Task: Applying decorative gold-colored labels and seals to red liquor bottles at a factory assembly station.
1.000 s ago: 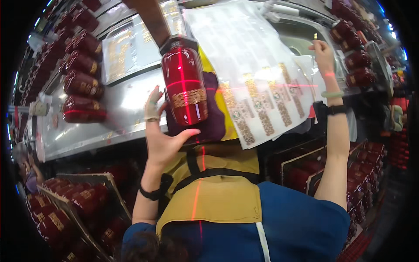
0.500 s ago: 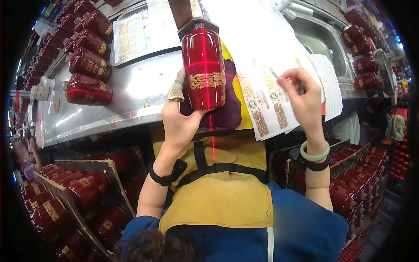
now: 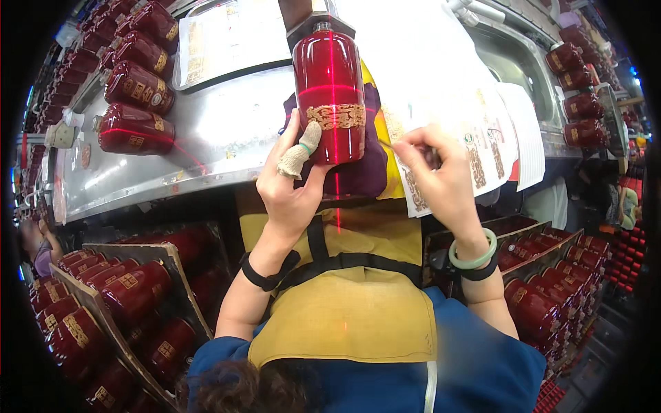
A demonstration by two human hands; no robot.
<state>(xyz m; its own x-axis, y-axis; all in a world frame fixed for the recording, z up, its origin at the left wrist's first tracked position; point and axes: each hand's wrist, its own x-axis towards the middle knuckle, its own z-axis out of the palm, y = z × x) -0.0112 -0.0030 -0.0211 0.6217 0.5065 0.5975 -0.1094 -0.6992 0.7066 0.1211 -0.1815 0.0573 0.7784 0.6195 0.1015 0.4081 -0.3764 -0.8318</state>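
A glossy red bottle (image 3: 329, 74) with a gold patterned band (image 3: 336, 115) lies neck away from me, on a purple cloth (image 3: 368, 180) over a yellow one. Red light lines cross it. My left hand (image 3: 289, 196) holds its lower left side, thumb near the base. A knitted cover on one finger presses by the band's left end. To the bottle's right, over white sheets of gold decals (image 3: 476, 162), my right hand (image 3: 441, 168) is pinched closed. A thin dark tip sticks out from its fingers toward the bottle; its kind cannot be made out.
A dark bracket (image 3: 303, 24) stands at the bottle's neck. Red bottles (image 3: 136, 129) line the metal table's (image 3: 138, 180) left side. A tray of decal sheets (image 3: 227, 41) lies behind, a sink (image 3: 506, 72) right. Crates of bottles (image 3: 172, 282) flank me below.
My right hand has moved left, from over the decal sheets toward the bottle. The covered finger of my left hand has shifted onto the bottle beside the gold band.
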